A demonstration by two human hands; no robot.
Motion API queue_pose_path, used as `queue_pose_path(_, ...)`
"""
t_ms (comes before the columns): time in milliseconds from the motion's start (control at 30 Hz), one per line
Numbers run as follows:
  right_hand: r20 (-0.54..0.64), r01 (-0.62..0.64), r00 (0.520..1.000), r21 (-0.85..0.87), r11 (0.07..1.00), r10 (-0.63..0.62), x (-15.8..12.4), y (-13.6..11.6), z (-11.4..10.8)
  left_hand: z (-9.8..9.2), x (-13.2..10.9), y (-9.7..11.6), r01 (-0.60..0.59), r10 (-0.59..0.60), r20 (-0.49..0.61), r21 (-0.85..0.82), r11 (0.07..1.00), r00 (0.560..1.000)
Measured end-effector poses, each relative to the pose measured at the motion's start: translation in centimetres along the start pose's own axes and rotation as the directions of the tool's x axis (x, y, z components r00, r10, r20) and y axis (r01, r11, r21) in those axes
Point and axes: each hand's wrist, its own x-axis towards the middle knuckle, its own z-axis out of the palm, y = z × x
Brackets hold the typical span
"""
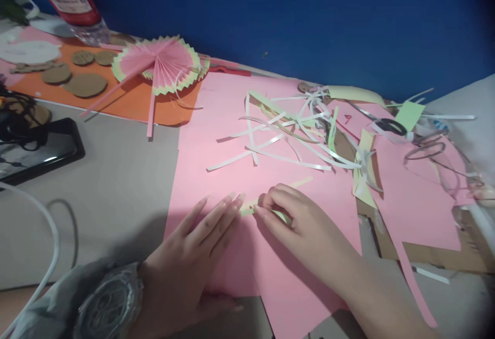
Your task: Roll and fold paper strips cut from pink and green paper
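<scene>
Fingertips of our left hand (197,241), laid flat and open, press one end of a pale green paper strip (247,208) onto the pink sheet (216,138) on the table (116,174), while our right hand (299,220) seems to pinch it, near white paper trimmings (294,138).

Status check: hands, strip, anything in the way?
Left hand flat, fingertips pinning yellow-green strip end. Right hand pinching it, on pink sheet. Loose strip pile beyond, apart from hands.
</scene>
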Motion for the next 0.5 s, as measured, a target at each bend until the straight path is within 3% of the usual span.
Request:
queue_pose_path(267,-0.035,0.113,0.993,-0.110,0.987,-0.117,0.54,-0.03,0.19,0.21,0.09,0.04,-0.001,0.001,0.003,0.015,1.000,1.000)
queue_pose_path(500,-0.038,0.148,0.988,-0.063,0.987,-0.150,0.86,0.59,0.60,0.23,0.00,0.02,0.001,-0.001,-0.007,-0.002,1.000,1.000)
